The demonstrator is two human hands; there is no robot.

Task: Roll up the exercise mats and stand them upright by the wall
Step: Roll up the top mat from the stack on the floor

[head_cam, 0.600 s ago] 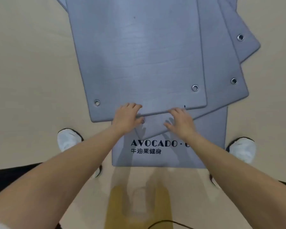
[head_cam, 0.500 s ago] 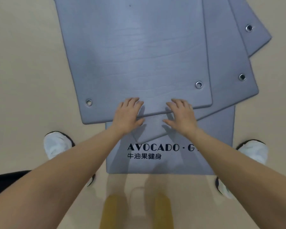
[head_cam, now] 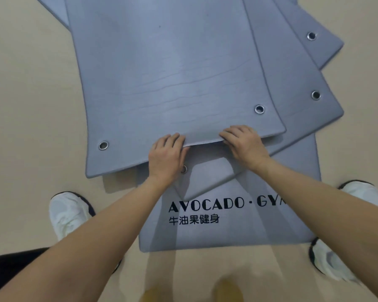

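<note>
**A:** Where is the top mat (head_cam: 172, 73)?

**B:** It lies flat on a fanned stack of grey mats on the floor (head_cam: 31, 105). Its near edge crosses the lettered mat (head_cam: 227, 234), just beyond the print "AVOCADO · GY".

**A:** And the hands?

**B:** Both are on that near edge. The left hand (head_cam: 165, 158) is beyond the start of the print, its fingers (head_cam: 172, 139) curled over the edge and grasping it. The right hand (head_cam: 246, 144) grasps it the same way, beyond the end of the print. Between them the edge is lifted off the mat below.

**A:** What sits directly beneath?

**B:** A second mat (head_cam: 292, 94), with one corner pointing at the print. An eyelet (head_cam: 183, 169) in that corner shows just beside the left hand.

**A:** Anything else nearby?

**B:** A white shoe (head_cam: 66, 214) stands on the floor just beside the lettered mat's left edge.
</note>
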